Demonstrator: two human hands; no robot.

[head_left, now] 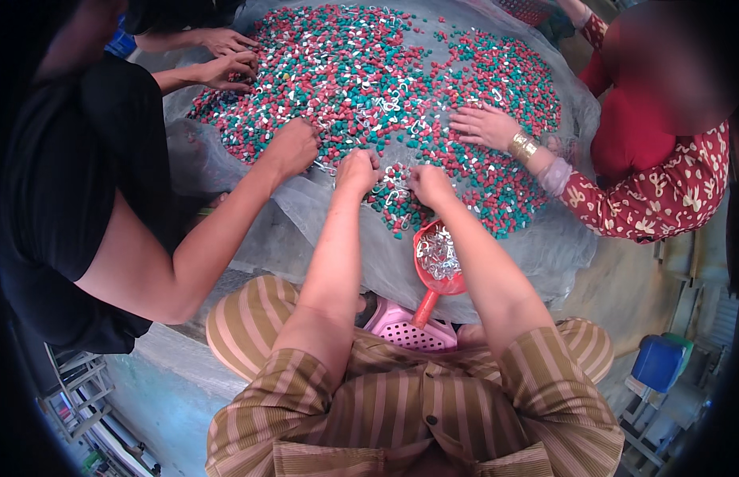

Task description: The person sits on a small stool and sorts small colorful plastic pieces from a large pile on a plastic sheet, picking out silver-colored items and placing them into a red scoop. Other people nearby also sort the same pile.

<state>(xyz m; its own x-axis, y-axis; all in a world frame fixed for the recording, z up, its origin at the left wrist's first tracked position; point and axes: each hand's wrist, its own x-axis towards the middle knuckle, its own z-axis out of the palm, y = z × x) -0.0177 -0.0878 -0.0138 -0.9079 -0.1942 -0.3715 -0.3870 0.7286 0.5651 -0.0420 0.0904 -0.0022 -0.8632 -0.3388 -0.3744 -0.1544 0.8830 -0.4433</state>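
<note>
A wide spread of small red, green and white plastic pieces [338, 95] lies on a clear plastic sheet [330, 226], with white hook-shaped pieces [393, 97] mixed in. At the near edge of the spread, my left hand [357, 169] is closed with its fingertips pressed together. My right hand [431, 187] is also closed, just across a small patch of white hooks and coloured pieces. Whatever either hand pinches is too small or hidden to make out. Below my right wrist sits a red scoop [427, 304] holding many white and silvery hook-shaped pieces [438, 256], partly covered by my forearm.
On the left, a person in black reaches in with a hand [294, 147]; further hands [230, 60] work at the far left. A person with a patterned red sleeve [648, 187] lays a hand [485, 126] on the pieces. A pink perforated clog [409, 330] is under the scoop handle.
</note>
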